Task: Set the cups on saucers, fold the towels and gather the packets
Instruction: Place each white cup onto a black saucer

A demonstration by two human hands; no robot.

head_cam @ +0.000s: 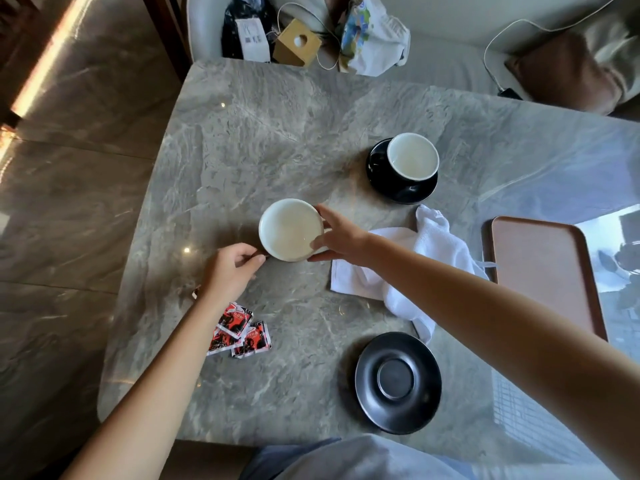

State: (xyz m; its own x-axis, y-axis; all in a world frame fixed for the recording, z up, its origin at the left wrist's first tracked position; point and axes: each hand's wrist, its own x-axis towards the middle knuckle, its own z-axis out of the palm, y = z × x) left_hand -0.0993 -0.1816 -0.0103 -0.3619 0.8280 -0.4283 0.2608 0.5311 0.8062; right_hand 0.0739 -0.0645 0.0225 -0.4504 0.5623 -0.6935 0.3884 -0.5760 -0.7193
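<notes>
Both hands on the near black cup w/ white inside (291,229), mid grey marble table (263,133). Left hand (230,271): fingers pinched together at cup's left side, looks like on the handle, handle itself mostly hidden. Right hand (341,239): fingers spread and clamped around cup's right rim/wall. Cup upright; can't tell if it's resting on table or just lifted.

Second black cup w/ white inside (412,155) already sits on a glossy black saucer (401,188), far right of the held cup. Empty matte black saucer (398,382) near table's front edge, well apart from held cup.

Crumpled white towel (429,258) unfolded, under/beside right forearm, between the two saucers. Red-black-white packets (242,332), loose overlapping cluster, partly under left forearm. Brown rectangular tray (543,271) at right, just beside towel.
</notes>
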